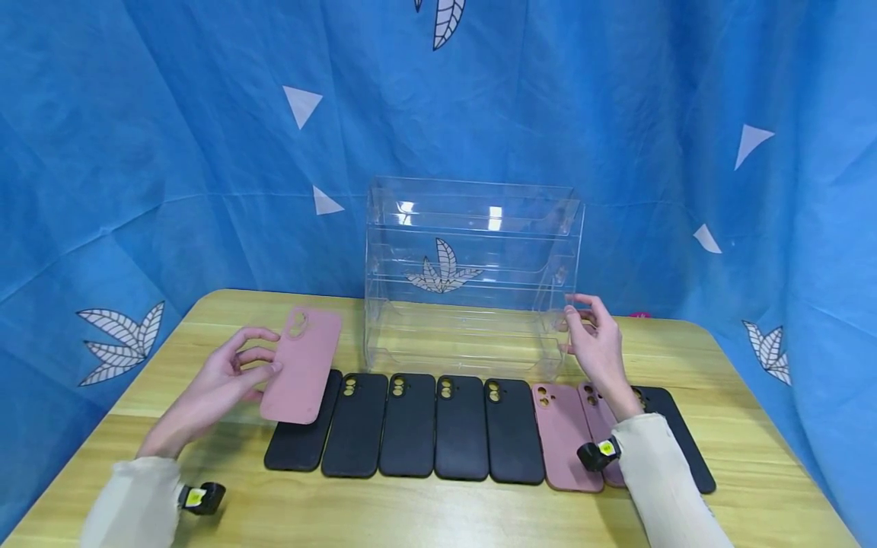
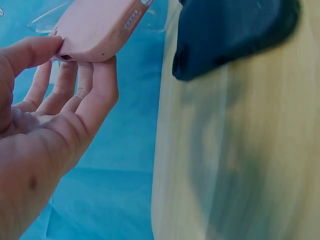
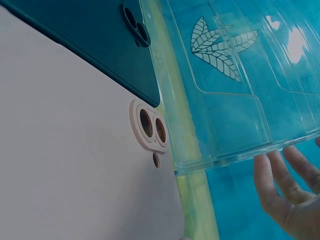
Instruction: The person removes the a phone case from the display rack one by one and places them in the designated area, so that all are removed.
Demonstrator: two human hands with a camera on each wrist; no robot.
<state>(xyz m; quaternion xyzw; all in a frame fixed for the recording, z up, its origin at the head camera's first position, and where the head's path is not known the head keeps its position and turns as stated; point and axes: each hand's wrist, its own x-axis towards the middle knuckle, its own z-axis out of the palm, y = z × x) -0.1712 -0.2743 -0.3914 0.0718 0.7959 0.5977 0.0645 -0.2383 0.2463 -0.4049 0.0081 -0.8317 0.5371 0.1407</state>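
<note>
My left hand [image 1: 226, 374] pinches a pink phone case [image 1: 301, 373] by its left edge, thumb on one side and fingers on the other. The case is raised and tilted over a black phone case [image 1: 296, 445] at the row's left end, partly covering it. At the right side of a clear acrylic tiered rack [image 1: 473, 364], my right hand [image 1: 601, 352] holds nothing. Its fingertips [image 3: 261, 162] are at the rack's side panel, loosely bent; whether they press on it I cannot tell. My right wrist partly hides a pink case [image 1: 598, 415].
Several black cases [image 1: 407, 426], another pink case [image 1: 562, 438] and a black case [image 1: 674, 438] at the right end lie in a row before the rack. The wooden table [image 1: 425, 514] has rounded back corners. A blue patterned cloth [image 1: 205, 152] hangs behind.
</note>
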